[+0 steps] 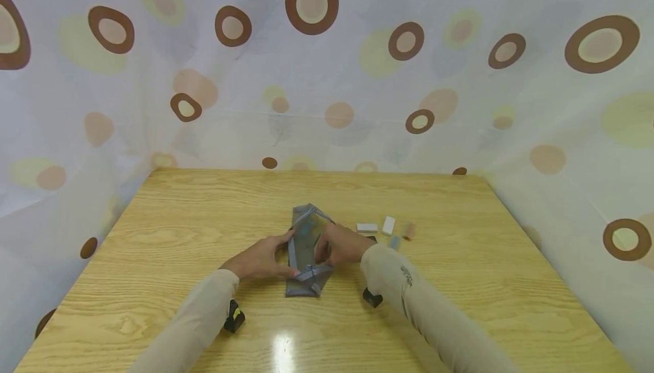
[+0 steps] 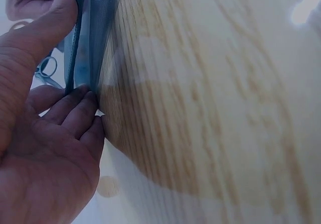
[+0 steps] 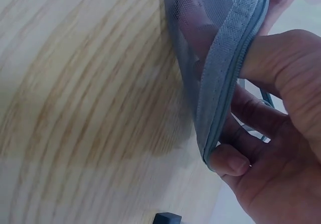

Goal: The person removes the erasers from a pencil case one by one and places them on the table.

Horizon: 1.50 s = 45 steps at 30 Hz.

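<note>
A grey mesh zipper pouch lies on the table with its zipped mouth spread wide. My left hand grips its left side, the thumb near the close end and fingers further up; in the left wrist view the thumb lies over the zipper edge. My right hand reaches into the mouth from the right, and mesh and shadow cover its fingertips. In the right wrist view its little finger curls at the zipper tape. Something blue shows inside the pouch. A thin blue ring shape appears beside the left hand.
Right of the pouch lie two white blocks, a small orange-pink piece and a small blue piece. A dark item sits partly behind the right wrist. Patterned sheeting walls the wooden table at the back and sides.
</note>
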{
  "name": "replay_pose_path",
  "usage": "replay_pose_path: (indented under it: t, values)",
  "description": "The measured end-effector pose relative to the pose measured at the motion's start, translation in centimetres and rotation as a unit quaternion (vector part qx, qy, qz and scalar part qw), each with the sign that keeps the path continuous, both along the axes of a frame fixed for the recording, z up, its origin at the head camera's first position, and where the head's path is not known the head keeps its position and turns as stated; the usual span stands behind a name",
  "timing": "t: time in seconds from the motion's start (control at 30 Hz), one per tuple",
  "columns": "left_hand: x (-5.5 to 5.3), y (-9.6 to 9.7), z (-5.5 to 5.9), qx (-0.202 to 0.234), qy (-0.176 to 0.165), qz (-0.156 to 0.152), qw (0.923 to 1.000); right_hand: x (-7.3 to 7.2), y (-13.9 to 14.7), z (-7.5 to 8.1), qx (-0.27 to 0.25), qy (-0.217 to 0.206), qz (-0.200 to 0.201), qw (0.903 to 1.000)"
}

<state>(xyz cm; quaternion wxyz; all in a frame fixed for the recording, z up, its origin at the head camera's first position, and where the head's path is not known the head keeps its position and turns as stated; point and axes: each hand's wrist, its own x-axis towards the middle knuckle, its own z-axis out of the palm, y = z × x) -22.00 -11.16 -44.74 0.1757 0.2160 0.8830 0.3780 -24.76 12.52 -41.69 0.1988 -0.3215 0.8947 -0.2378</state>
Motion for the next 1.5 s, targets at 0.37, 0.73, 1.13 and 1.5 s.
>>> replay_pose_path:
  t: [0.37,0.73,1.13,1.5]
  values:
    - [0.0,0.0,-0.1,0.005,0.0,-0.001,1.0,-0.1,0.6,-1.0,-0.056,-0.04,0.031,0.9971]
    - [0.0,-0.3,0.1,0.017,0.004,-0.021,0.9996,-0.2,0.4,-1.7,-0.124,-0.07,0.074,0.987]
    - [-0.1,-0.1,0.2,0.017,-0.006,-0.021,0.9996,-0.5,0.9,-2.0,-0.116,-0.067,0.094,0.9865]
    - [0.0,-0.1,0.2,0.009,-0.008,-0.016,0.9998,-0.6,1.4,-0.8,-0.041,-0.052,0.035,0.9972]
